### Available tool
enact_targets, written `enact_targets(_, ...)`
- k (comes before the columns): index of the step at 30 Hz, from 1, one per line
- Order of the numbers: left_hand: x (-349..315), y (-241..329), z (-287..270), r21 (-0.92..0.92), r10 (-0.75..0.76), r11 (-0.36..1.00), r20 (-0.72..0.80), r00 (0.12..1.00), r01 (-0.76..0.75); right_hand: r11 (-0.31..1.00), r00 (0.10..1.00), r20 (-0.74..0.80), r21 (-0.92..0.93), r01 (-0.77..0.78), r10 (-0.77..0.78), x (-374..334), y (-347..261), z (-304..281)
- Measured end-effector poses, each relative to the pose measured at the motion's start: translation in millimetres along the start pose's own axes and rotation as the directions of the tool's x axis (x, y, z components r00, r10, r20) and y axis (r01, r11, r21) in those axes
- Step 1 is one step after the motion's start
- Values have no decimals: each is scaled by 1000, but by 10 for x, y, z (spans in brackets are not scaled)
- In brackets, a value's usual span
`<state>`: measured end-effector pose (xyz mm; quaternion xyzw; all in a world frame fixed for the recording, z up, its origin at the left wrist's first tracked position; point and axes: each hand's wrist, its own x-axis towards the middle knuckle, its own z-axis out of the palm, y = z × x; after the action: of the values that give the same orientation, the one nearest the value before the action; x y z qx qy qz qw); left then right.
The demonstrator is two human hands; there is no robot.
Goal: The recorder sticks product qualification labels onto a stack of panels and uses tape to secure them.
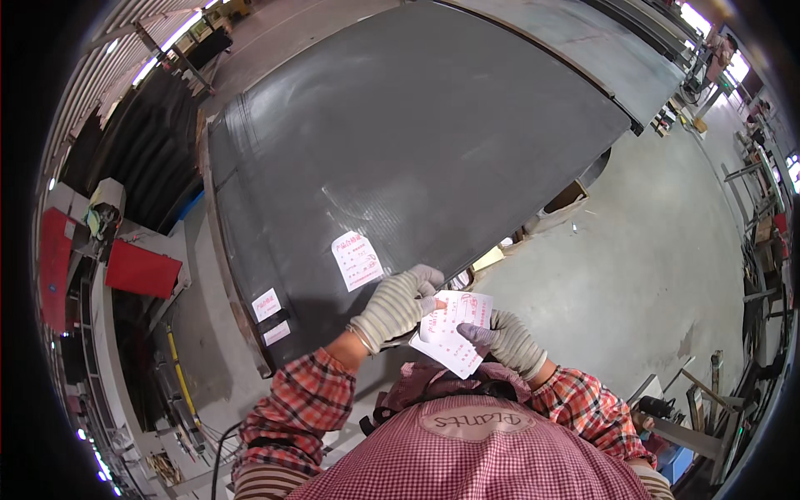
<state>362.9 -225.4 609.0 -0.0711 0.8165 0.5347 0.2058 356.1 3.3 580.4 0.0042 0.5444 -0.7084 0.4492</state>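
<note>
Both my hands wear striped knit gloves and hold white paper labels [454,321] with red print, close in front of my apron. My left hand [398,307] pinches the labels at their upper left edge, its fingertips near the front edge of a large dark grey sheet [417,133]. The right one [511,343] grips them from the right, thumb on top. Two or more labels overlap there; how many I cannot tell. One similar label [357,261] lies flat on the sheet, left of my hands. Another label [266,306] sits at the sheet's left corner, partly under a black strap [272,321].
A cardboard box [560,204] pokes out under the sheet's right edge. Red panels [142,269] stand at the left, near a yellow bar [179,371] on the floor. Racks with tools and parts line the right side. Far right, a person [718,58] stands near machinery.
</note>
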Motion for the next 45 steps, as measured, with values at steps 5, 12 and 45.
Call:
enact_targets(5, 82, 73, 106, -176, -61, 983, -7, 998, 58, 999, 999, -1, 18, -40, 40, -2, -114, -98)
enact_targets(12, 248, 212, 243, -122, -53, 991, 4, 999, 53, 996, 998, 18, -72, -58, 60, 33, -133, -328)
enact_targets(45, 1080, 313, -190, 651, 429, 703, -66, 901, -287, 998, 995, 84, -44, -52, 56, 436, -431, -958)
